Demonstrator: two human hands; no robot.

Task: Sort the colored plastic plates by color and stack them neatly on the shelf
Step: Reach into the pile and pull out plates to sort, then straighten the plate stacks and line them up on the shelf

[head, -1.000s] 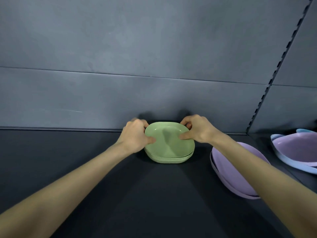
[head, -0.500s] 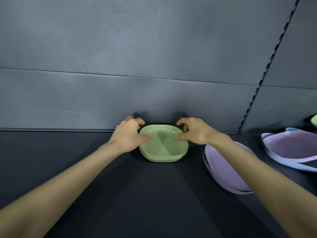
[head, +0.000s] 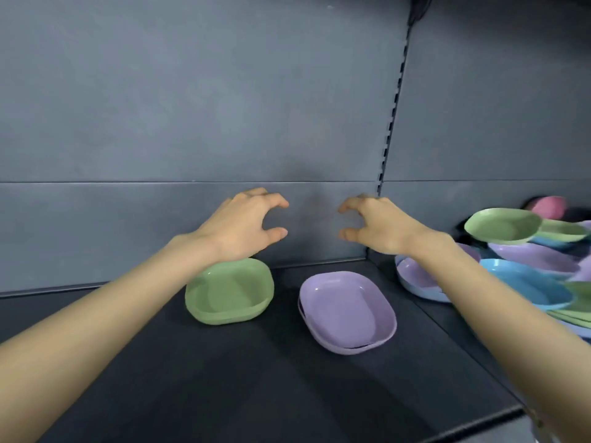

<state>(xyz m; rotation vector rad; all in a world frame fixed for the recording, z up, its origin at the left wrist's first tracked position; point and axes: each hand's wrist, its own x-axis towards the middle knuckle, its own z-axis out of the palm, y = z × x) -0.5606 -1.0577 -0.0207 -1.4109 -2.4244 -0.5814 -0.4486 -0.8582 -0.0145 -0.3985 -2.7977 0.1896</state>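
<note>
Stack of pale green rounded-square plastic plates (head: 228,292) left of centre, nested flush on the dark shelf board (head: 256,394) close to the grey back panel (head: 192,107), probably parked there as the finished green pile. Higher in the frame, left hand (head: 246,225) in mid-air, thumb and curled fingers apart, gripping nothing. Lower centre: stack of lilac rounded-square plastic plates (head: 347,311), beside the green pile but apart from it, rims slightly out of line, so likely due a squaring-up. Right of centre, right hand (head: 380,228) mirroring the left, fingers in a loose claw, likewise empty; seemingly free for the next pick. Far right, past the slotted metal upright (head: 395,100): jumbled heap of unsorted plates (head: 518,282) in green, blue, lilac and pink, tilted and overlapping, yet to be sorted.
</note>
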